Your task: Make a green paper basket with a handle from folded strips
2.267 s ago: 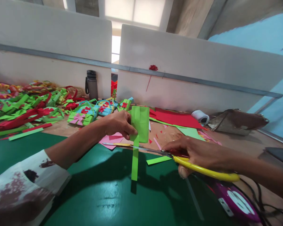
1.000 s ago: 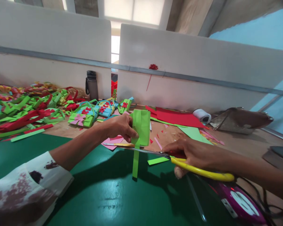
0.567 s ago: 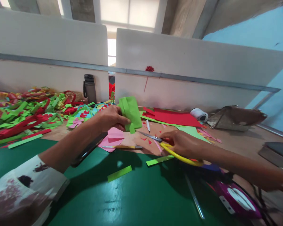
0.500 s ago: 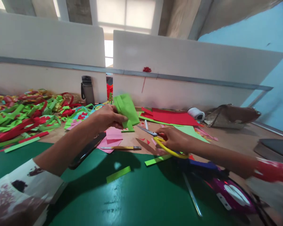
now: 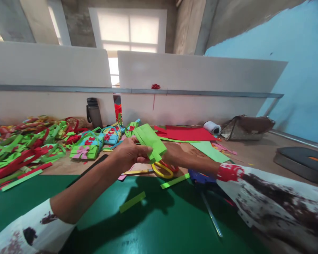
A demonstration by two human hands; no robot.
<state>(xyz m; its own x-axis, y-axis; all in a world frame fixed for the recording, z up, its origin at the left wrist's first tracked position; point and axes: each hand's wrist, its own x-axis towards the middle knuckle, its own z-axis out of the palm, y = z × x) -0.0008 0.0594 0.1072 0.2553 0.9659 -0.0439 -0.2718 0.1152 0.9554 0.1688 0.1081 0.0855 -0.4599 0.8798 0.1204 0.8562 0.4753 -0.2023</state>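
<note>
holding up a green felt-like piece [image 5: 147, 138] in the left hand [image 5: 132, 151]
got it pinched between thumb and fingers at the lower left edge, raised off the table [image 5: 103, 225], long axis slanting from upper left down to lower right, with a narrow tab [image 5: 155, 157] poking out at the low end. sits to the right of the left hand, touching it, so nearest to that one for sure. also see the right hand [image 5: 173, 152] coming in from the other side, partly behind the piece. can't tell spread or closed there, fingertips all covered. can spot yellow-handled scissors [image 5: 163, 176] just below the right hand, no clue if gripped or loose. also got a loose green strip [image 5: 132, 202] lying closer in, well apart from both hands.
</note>
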